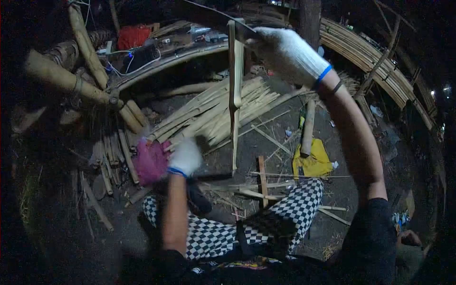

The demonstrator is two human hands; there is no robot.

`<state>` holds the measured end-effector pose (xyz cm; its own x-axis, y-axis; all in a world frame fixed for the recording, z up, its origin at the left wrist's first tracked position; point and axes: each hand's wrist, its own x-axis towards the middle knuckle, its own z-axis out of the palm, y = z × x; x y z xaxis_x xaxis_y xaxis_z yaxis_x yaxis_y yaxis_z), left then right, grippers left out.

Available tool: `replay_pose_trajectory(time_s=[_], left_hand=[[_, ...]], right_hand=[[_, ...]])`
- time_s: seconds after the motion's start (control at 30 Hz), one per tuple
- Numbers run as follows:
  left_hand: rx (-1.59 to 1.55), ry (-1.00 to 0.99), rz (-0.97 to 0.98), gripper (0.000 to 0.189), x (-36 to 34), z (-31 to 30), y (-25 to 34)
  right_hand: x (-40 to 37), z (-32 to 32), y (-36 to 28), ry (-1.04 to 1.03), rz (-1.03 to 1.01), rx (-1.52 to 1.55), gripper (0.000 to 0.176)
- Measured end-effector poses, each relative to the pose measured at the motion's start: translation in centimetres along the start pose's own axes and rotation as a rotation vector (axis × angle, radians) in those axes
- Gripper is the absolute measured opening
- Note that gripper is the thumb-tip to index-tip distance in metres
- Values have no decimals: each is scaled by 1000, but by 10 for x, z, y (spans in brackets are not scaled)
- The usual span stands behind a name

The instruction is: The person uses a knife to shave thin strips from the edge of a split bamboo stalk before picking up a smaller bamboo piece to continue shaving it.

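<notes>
My right hand [289,54], in a white knit glove with a blue cuff, is raised at the top and closed around the handle of a long dark-bladed knife [216,18]. The blade points up and left, crossing the top of an upright bamboo piece [235,95]. That piece looks split lengthwise near its upper end, and its lower end is by a dark bar [218,176]. Lower left, my left hand [185,157], gloved the same way, is smeared by motion beside a pink cloth [151,160]; its fingers do not show clearly.
A pile of split bamboo strips [223,109] lies on the ground ahead. Thick bamboo poles [90,90] form a frame at left. A yellow cloth [313,159] lies near a short bamboo pole [308,128]. More long strips [370,57] rest at upper right.
</notes>
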<state>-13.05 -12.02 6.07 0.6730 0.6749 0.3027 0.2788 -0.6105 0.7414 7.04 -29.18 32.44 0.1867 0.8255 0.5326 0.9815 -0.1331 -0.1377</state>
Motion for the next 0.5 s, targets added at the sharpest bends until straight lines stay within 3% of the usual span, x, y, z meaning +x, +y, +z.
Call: replay_pose_trajectory(time_s=[0.07,0.1,0.13,0.2,0.23,0.3,0.33,0.4,0.43,0.5], left_hand=[[118,378,319,53,12,-85,120],[251,658,641,61,25,-112,155],[600,889,903,65,42,-138,178],[953,777,1074,59,75,-172,218],[961,780,1084,59,92,-181,231],[868,164,1221,37,113,-186,251],[873,165,1225,37,116,-185,256],[958,-101,618,56,118,-180,263],[948,-79,729,56,118,-180,261],[941,-17,759,55,123,-176,255]], right_hand=[[-1,-7,10,-4,-131,53,25],[-5,-23,-7,-133,15,85,28],[-4,-22,-1,-136,11,86,28],[4,-18,24,-144,-111,139,33],[6,-20,29,-91,-285,54,37],[1,-24,32,-98,-247,99,39],[0,-26,35,-112,-207,144,40],[5,-30,42,-226,-136,227,46],[8,-29,45,-238,-65,166,48],[13,-24,52,-250,4,104,51]])
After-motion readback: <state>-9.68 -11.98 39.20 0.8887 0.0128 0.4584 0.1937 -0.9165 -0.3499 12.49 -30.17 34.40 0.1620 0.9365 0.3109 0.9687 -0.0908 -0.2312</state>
